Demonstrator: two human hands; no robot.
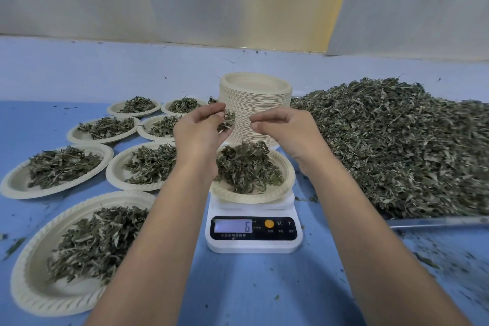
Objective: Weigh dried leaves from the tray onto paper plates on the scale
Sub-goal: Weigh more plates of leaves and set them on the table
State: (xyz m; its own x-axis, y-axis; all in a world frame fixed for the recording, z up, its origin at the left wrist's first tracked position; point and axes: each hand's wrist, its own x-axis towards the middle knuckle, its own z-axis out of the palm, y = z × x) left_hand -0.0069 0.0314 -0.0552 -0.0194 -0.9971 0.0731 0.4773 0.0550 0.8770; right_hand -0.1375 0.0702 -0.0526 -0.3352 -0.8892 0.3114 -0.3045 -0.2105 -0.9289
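One plate (248, 197) sits on the scale (251, 245), piled with leaves, and the display (232, 225) shows a 6, so we judge the step in hand to be topping up or trimming this portion to its target. To do it well we should let leaves go a few at a time from low over the middle of the pile, pause so the reading can settle, and keep our wrists and forearms off the plate's rim and the scale, since any touch would falsify the number. Our left hand (195, 132) holds a small clump of dried leaves (227, 119) between thumb and curled fingers (211, 109), above the far left edge of the plate and apart from the pile beneath. Our right hand (283, 128) is level with it, its fingers (258, 124) drawn together tip to tip, and we can make out no leaf between them. Both hands hang in front of the stack of unused plates (255, 87) at the centre of the frame. The tray (436, 221) with its big heap of leaves (397, 145) fills the right of the frame, just beside the scale, and seven filled plates (18, 185) lie on the blue counter (251, 286) at the left.
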